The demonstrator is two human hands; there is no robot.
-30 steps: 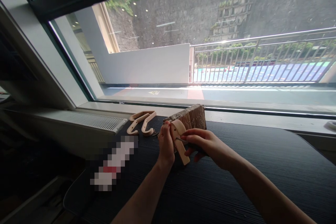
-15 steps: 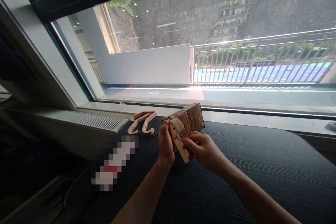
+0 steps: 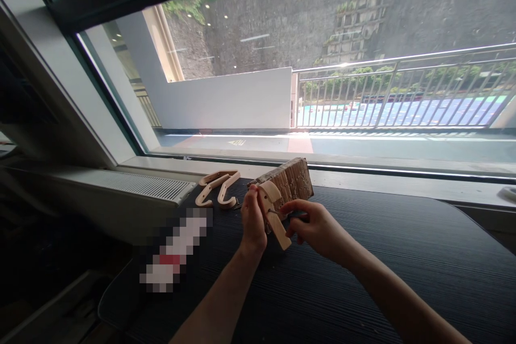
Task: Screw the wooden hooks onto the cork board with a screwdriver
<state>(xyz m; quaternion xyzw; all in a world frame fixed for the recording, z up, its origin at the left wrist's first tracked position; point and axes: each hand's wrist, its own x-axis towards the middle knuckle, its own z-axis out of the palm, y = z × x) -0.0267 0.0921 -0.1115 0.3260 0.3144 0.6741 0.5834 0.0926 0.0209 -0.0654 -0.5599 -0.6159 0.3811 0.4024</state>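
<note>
My left hand is closed around a pale wooden hook, holding it upright against a brown wooden block on the black ribbed table. My right hand is closed on a thin metal tool whose tip touches the hook's front face. The tool's handle is hidden inside the fingers. Two more wooden hooks lie side by side on the table to the left of the hands.
A blurred white and red object lies on the table's left part. A white vent grille and the window sill run behind the table. Glass and an outdoor railing lie beyond.
My right hand has shifted slightly at the hook, its fingers turning on the tool. The left hand and the hook have stayed almost still.
</note>
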